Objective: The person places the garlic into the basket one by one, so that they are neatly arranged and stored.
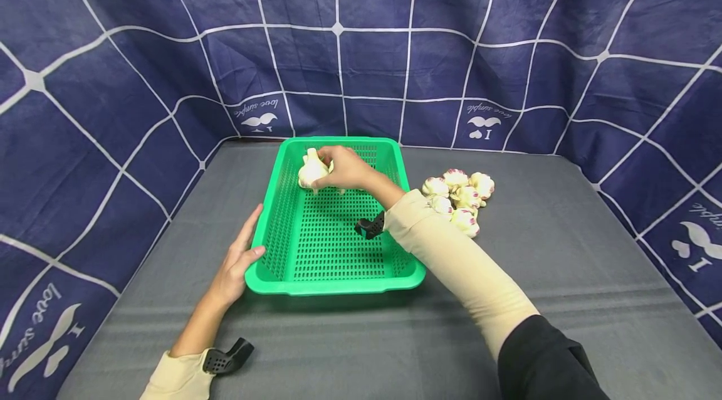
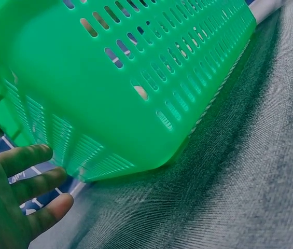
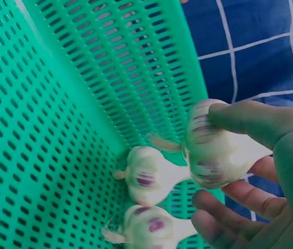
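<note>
A green plastic basket (image 1: pixel 333 288) with slotted walls lies lengthwise before me. My left hand (image 1: pixel 234 271) is at its left side, with the thumb at the rim and the other fingers extended along the outer wall, as the left wrist view also shows. Inside the far end of the basket, my right hand (image 1: pixel 346 168) pinches a garlic bulb (image 3: pixel 208 150) between thumb and fingers. Just below it in the right wrist view, two more bulbs lie side by side: one garlic bulb (image 3: pixel 149 179) by the end wall, another garlic bulb (image 3: pixel 154 228) nearer the frame's bottom.
A cluster of several purple-streaked garlic bulbs (image 1: pixel 465 196) sits on the grey cloth (image 1: pixel 541 249) right of the basket, close to my right forearm. Behind and at both sides hangs a navy curtain (image 1: pixel 372 61) with white grid lines.
</note>
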`<state>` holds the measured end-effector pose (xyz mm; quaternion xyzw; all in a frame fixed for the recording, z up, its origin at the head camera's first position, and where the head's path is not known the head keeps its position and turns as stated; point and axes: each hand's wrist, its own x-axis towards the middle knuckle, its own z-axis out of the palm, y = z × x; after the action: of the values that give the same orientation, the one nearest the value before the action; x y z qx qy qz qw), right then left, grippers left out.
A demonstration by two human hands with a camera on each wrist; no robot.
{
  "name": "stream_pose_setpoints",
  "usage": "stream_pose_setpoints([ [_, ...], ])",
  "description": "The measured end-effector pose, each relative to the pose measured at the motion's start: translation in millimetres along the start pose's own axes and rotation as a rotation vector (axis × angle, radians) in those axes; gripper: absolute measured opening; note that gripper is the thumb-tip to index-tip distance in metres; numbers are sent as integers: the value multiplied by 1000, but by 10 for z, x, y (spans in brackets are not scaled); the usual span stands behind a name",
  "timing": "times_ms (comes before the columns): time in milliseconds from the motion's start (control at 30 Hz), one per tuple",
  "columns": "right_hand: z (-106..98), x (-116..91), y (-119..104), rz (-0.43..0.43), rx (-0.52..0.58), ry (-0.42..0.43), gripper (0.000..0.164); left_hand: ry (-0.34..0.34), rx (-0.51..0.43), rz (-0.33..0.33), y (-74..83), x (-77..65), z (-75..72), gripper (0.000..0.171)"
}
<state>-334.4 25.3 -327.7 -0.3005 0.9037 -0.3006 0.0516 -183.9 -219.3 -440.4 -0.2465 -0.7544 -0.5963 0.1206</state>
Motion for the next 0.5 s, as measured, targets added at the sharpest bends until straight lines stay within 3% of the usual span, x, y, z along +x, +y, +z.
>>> stream_pose_setpoints([
  [300, 220, 129, -15, 43, -108, -34, 46, -4, 6, -7, -4, 3, -1, 67],
  [500, 323, 157, 1, 86, -110, -58, 56, -1, 31, -15, -11, 6, -16, 67],
])
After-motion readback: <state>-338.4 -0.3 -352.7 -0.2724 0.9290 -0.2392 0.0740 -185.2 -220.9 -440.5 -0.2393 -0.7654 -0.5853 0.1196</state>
